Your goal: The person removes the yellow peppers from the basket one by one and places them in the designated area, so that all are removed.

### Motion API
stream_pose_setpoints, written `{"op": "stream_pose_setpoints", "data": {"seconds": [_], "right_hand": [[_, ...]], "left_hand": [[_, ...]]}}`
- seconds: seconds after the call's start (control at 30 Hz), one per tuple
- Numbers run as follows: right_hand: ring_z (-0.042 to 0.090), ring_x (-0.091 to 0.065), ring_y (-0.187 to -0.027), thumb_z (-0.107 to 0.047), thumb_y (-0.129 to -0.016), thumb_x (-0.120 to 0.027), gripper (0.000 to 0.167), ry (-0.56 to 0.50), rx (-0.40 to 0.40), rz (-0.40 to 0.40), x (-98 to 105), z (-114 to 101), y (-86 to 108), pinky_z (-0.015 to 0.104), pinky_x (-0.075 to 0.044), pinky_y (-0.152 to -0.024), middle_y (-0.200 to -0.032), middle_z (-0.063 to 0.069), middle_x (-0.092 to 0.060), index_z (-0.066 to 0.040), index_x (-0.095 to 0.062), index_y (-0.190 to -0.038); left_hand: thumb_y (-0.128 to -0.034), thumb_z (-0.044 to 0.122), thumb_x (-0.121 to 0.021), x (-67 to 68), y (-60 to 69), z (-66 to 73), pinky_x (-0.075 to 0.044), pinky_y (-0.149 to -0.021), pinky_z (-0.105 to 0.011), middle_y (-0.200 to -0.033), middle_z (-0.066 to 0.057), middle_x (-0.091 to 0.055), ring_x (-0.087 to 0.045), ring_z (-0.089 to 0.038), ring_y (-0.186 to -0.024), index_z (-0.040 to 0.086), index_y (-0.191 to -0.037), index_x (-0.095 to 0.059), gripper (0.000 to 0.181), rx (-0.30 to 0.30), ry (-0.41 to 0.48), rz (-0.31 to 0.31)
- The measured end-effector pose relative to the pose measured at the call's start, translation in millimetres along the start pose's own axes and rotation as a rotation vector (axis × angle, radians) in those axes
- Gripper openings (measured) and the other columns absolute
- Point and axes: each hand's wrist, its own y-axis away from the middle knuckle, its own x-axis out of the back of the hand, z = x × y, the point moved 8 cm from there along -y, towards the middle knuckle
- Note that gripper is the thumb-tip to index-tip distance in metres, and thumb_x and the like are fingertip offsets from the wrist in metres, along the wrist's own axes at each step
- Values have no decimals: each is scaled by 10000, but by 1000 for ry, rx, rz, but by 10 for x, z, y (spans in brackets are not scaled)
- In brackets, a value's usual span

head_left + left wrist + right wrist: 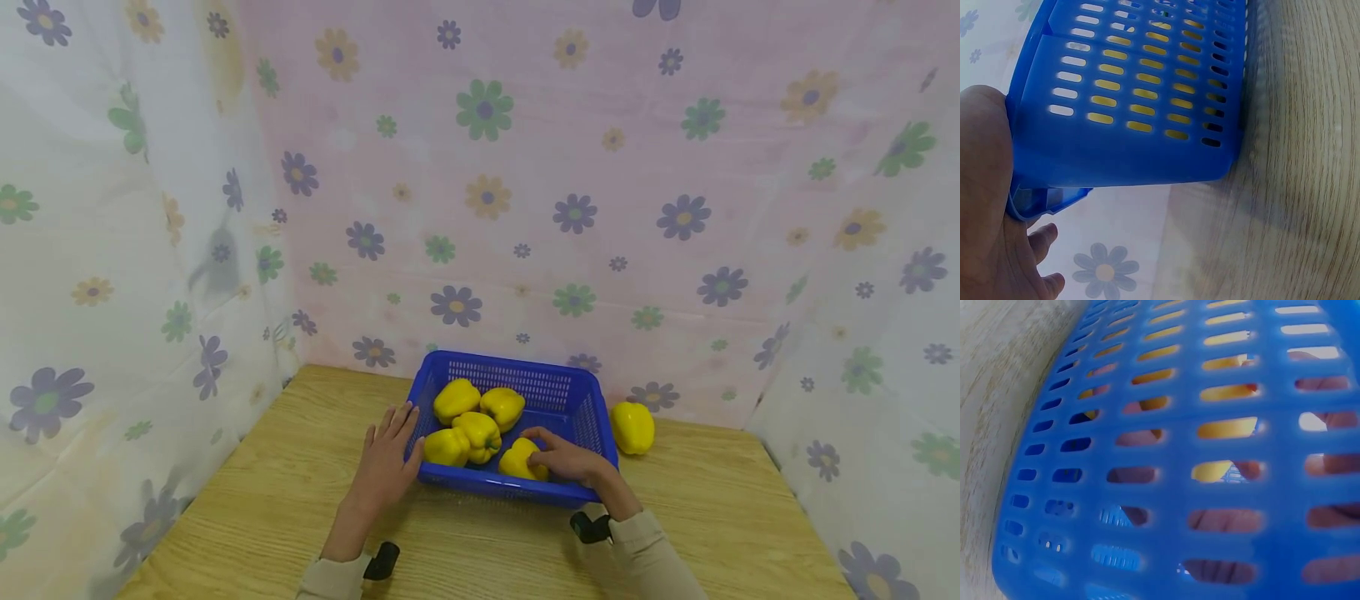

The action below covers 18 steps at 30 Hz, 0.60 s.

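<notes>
Grasping pepper (519, 465) in basket (498, 484) at 6 o'clock with right fingers (547, 438). Resting left fingers (405, 423), straight, on rim (417, 379) at 9. May lose pepper by pinching glossy side off-centre, or tip basket by overpressing rim. Note outer pepper (633, 428) on counter (712, 508), 3 o'clock: may roll if bumped.

We count six yellow peppers in all: five peppers (457, 402) inside one blue basket (517, 486), two of them far and three near, and one lone pepper (632, 428) outside it on the right. We also count one bench (262, 517), two hands, one left hand (386, 467) and one right hand (572, 460), two sleeves (656, 558) and two black wrist pieces (382, 561)
</notes>
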Motion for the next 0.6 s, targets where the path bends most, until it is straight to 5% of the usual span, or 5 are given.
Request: {"op": "stream_pose_setpoints", "data": {"seconds": [0.23,0.37,0.6], "right_hand": [[292,-471,-998,-182,-979,-570,584,-25,-52,43,24,39,9,396,-433,-848,-1478,238,-427,-24,-418,-1520],[285,-500,-1101,-185,-999,-590,487,-25,-41,79,51,33,11,452,-469,-958,-1357,188,-515,14,-472,-1428],[270,-535,-1074,-194,-1004,-634,507,-23,-37,95,51,14,38,469,-482,-970,-1315,175,-555,43,-475,-1423]], "left_hand": [[-1068,277,-504,1,1,0,-170,-1183,-706,-1631,-150,-357,-245,-422,-1528,27,-1549,-414,549,0,-6,3],[-1070,281,-500,4,1,3,-158,-1191,-699,-1635,-149,-351,-243,-419,-1529,28,-1552,-409,552,4,0,-2],[-1070,274,-505,17,9,19,-162,-1187,-703,-1628,-152,-363,-248,-427,-1525,26,-1548,-415,547,5,-7,-9]]}}
